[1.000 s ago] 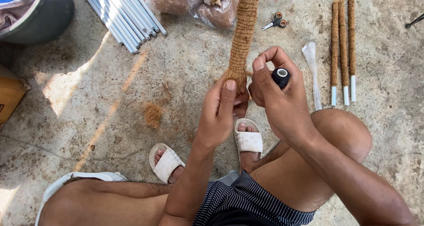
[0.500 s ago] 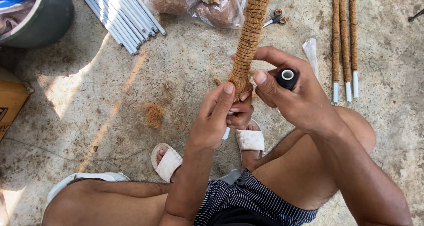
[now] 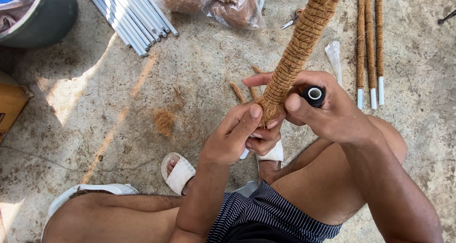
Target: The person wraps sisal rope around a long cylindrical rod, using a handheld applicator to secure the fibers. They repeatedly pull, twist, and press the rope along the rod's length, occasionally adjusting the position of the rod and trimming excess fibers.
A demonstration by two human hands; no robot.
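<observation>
A long pole wrapped in brown coir fibre (image 3: pixel 301 43) slants up from my hands to the top edge. My left hand (image 3: pixel 240 136) grips its lower end, thumb pressed on the fibre where the wrapping stops. My right hand (image 3: pixel 327 107) curls around the pole just above and holds a black thread spool with a white core (image 3: pixel 314 95). A bit of white pipe (image 3: pixel 243 153) pokes out under my left hand.
Three finished coir poles (image 3: pixel 369 43) lie at the right. A bundle of white pipes (image 3: pixel 133 12) lies top left beside a dark bucket (image 3: pixel 42 19). Bags of fibre (image 3: pixel 213 3), scissors (image 3: pixel 290 20) and fibre scraps (image 3: pixel 164 122) are on the concrete floor.
The pole has tilted further to the right. My right hand with the spool has shifted around the pole, while my left hand keeps its grip at the lower end.
</observation>
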